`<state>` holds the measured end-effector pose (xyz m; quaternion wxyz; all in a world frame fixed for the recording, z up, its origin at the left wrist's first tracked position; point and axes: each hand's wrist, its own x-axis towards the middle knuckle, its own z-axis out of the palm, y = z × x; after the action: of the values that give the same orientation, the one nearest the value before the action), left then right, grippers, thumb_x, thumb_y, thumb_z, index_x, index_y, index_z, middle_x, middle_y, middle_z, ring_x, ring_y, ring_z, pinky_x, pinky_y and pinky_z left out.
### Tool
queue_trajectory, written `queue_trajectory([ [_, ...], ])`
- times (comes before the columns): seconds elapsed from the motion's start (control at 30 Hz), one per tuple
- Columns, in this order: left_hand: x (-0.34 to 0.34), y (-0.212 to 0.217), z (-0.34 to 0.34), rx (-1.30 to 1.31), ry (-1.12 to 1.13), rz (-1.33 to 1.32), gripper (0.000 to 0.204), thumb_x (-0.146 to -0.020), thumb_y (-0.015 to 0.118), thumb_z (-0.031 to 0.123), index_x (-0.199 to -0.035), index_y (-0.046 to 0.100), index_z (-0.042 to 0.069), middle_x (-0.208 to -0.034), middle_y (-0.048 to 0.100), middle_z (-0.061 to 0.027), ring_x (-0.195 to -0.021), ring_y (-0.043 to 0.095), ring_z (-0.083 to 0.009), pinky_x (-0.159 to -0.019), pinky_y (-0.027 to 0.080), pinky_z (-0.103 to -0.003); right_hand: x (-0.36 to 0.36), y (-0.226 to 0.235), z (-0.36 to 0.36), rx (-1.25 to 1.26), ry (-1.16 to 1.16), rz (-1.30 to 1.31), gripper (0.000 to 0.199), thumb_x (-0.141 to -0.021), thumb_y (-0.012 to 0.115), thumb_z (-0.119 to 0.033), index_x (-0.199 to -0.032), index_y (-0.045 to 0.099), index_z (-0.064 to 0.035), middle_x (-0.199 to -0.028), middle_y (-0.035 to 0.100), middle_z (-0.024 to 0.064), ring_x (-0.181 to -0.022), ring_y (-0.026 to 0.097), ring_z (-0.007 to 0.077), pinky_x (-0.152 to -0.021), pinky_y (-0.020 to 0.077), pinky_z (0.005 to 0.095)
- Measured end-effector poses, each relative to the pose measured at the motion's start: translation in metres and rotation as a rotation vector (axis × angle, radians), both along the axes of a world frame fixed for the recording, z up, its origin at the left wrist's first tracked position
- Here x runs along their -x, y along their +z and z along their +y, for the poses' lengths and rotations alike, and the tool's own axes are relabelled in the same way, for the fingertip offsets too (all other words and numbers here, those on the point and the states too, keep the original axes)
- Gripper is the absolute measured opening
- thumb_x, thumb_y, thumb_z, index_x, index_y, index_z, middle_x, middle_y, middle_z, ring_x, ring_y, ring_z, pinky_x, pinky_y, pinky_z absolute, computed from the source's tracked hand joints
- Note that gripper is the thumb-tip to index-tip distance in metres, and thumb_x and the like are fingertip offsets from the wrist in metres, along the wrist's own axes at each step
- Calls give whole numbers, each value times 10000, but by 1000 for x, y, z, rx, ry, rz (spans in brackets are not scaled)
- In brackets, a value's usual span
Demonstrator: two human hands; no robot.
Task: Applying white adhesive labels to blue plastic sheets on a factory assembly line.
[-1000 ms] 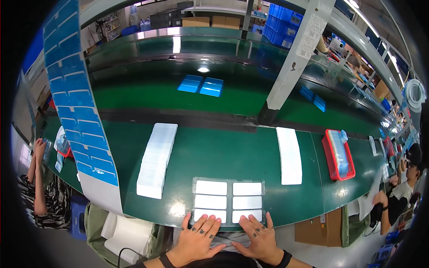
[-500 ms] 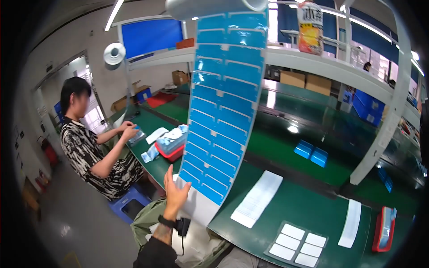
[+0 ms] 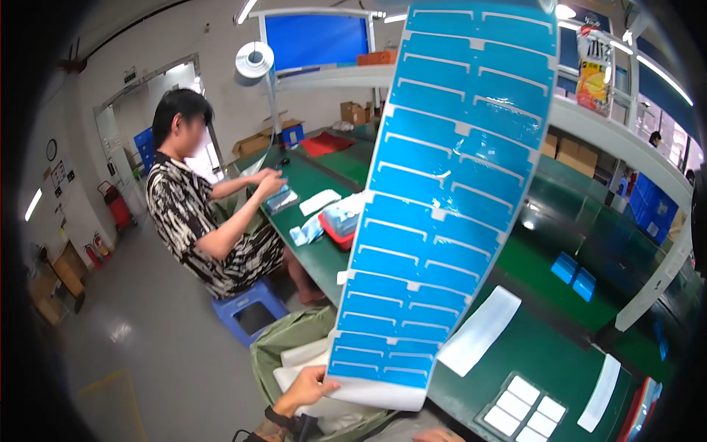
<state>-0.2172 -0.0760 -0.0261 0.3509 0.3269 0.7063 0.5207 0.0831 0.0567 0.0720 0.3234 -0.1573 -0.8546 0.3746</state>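
A long strip of blue die-cut film labels hangs from a roll at the top of the head view and crosses the middle of it. Its lower end curls into white backing. My left hand grips that backing at the strip's lower left corner, thumb on top. Only a sliver of my right hand shows at the bottom edge, below the strip, and its fingers cannot be made out. Beneath my left hand, an olive-green sack holds crumpled white sheets.
On the green table lie a stack of white strips, a clear tray of white cards, another white strip and a red bin. A co-worker sits at left on a blue stool.
My left hand has gone down to the strip's lower corner and closed on it. More blue strip hangs down. My view has swung left, and part of my right hand has appeared.
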Motion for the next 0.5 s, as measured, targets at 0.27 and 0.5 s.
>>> queue_trajectory([
  [0.27, -91, 70, -51, -82, -145, 60, 336, -821, 717, 68, -1135, 630, -12, -966, 690, -65, -880, 614, -104, -792, 487, -269, 90, 15, -29, -380, 244, -124, 282, -799, 676, -289, -904, 604, -37, -755, 580, 132, -664, 587, 315, -598, 473, 385],
  [0.5, -69, 57, -53, -257, -57, -321, 268, -838, 704, 19, -1091, 630, -31, -962, 656, -11, -853, 588, -85, -764, 472, -236, 8, 40, 12, 316, 53, 265, 81, -798, 655, -10, -754, 589, -28, -790, 627, 112, -642, 564, 204, -563, 435, 320],
])
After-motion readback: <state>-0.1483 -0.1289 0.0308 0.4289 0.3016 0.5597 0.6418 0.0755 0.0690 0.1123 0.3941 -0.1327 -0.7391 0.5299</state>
